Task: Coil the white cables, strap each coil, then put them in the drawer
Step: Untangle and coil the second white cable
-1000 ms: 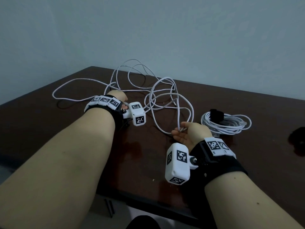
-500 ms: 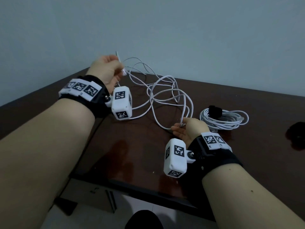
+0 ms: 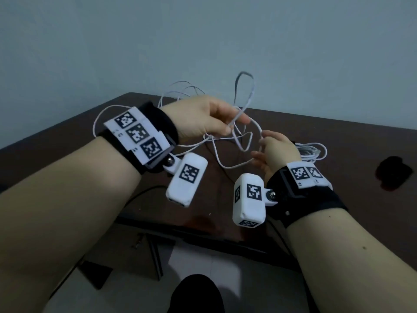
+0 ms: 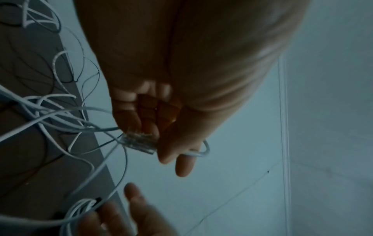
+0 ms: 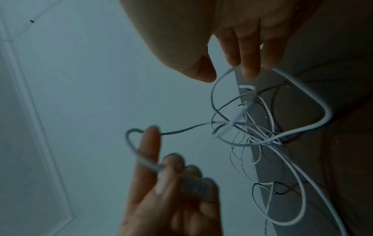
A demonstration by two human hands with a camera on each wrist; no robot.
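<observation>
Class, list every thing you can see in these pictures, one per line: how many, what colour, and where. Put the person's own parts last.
Loose cable: one, white, tangled above the table, held in both hands.
Clear plug: one, on the cable's end, at the left fingertips.
Coiled cable: one, white, on the table behind the right hand.
Dark object: one, black, on the table's right side.
Table: one, dark brown.
Left hand: pinches the loose cable.
Right hand: fingers hooked through a loop.
</observation>
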